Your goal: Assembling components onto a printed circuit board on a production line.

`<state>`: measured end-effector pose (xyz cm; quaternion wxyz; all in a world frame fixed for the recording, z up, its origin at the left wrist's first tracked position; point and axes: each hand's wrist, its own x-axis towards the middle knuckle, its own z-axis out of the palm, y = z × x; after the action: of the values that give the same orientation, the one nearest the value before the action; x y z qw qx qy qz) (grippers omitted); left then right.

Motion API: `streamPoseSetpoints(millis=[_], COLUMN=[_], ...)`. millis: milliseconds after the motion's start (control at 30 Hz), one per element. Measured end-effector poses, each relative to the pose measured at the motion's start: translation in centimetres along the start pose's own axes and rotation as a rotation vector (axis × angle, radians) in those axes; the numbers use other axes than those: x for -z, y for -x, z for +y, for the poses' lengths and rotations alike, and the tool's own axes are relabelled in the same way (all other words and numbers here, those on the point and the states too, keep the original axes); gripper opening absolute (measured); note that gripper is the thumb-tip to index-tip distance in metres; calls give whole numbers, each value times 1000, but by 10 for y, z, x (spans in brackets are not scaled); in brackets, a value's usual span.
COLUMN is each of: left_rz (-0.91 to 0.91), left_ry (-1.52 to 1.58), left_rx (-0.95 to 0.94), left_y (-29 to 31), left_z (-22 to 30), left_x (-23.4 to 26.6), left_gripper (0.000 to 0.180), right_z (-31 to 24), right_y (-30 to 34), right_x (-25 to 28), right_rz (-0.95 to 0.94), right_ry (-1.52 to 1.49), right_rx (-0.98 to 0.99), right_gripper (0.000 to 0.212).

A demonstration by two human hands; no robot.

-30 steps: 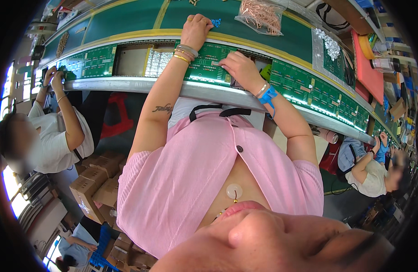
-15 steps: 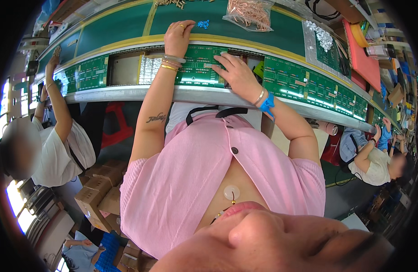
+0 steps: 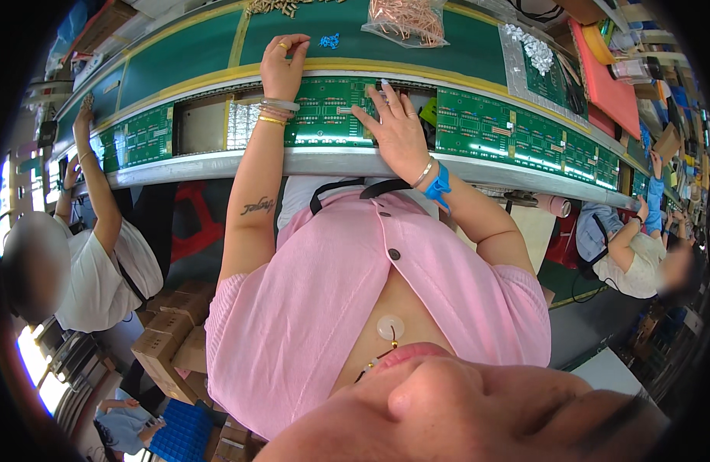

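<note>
My left hand [image 3: 282, 65] is over the green work surface [image 3: 187, 65], just left of a small pile of blue components [image 3: 329, 41]. Its thumb and fingertips come together in a pinch; anything between them is too small to make out. Below its wrist lies a green circuit board [image 3: 324, 115] fitted with small parts, set in a metal-edged rail. Resting at the board's right end, my right hand [image 3: 401, 132] has its fingers spread and holds nothing that I can see.
More circuit boards [image 3: 517, 137] line the rail [image 3: 332, 164]. Farther back are a bag of copper-coloured parts [image 3: 405, 23], tan parts [image 3: 274, 8] and white parts [image 3: 534, 48]. Co-workers sit left [image 3: 101, 285] and right [image 3: 628, 266]. Cardboard boxes [image 3: 166, 339] stand behind on the left.
The whole view has shifted slightly, so the bench sits farther left. My right hand has turned, its fingers now pointing more away from me. My left hand stays beside the blue components.
</note>
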<state>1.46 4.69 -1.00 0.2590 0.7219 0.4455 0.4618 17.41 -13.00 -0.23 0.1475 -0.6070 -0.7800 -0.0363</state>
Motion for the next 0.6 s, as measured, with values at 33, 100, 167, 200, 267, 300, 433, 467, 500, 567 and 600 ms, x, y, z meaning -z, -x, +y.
streamPoseSetpoints(millis=[33,100,167,200,267,300,433,467,500,567,600], left_rz=[-2,-20,-37,-43,-46,-94,-358,-431,-492,-576,-579], left_ry=[3,-25,-52,-52,-52,6,-64,-73,-88,-197,-197], left_rx=[-9,-21,-31,-37,-44,-2,-220,-273,-321,-398,-400], left_y=[0,1,2,2,4,8,47,59,73,95,100], left_z=[1,-1,-1,0,5,10,44,52,62,63,64], left_x=[0,0,1,2,5,7,28,32,34,33,31], left_gripper=[9,10,11,11,10,9,12,13,15,8,8], right_z=[-1,-2,-3,-3,-1,2,30,40,49,69,80], right_y=[2,1,3,2,-1,-1,-10,-14,-19,-32,-40], right_x=[0,-1,0,1,3,3,21,30,37,36,31], right_rz=[-9,-15,-7,-8,-6,-6,140,130,120,154,151], right_ry=[6,12,30,31,-5,-3,-303,-271,-241,-239,-213], right_rx=[-4,-3,-13,-11,25,28,-177,-199,-218,-267,-283], right_gripper=[47,47,46,46,44,44,35,30,25,17,13])
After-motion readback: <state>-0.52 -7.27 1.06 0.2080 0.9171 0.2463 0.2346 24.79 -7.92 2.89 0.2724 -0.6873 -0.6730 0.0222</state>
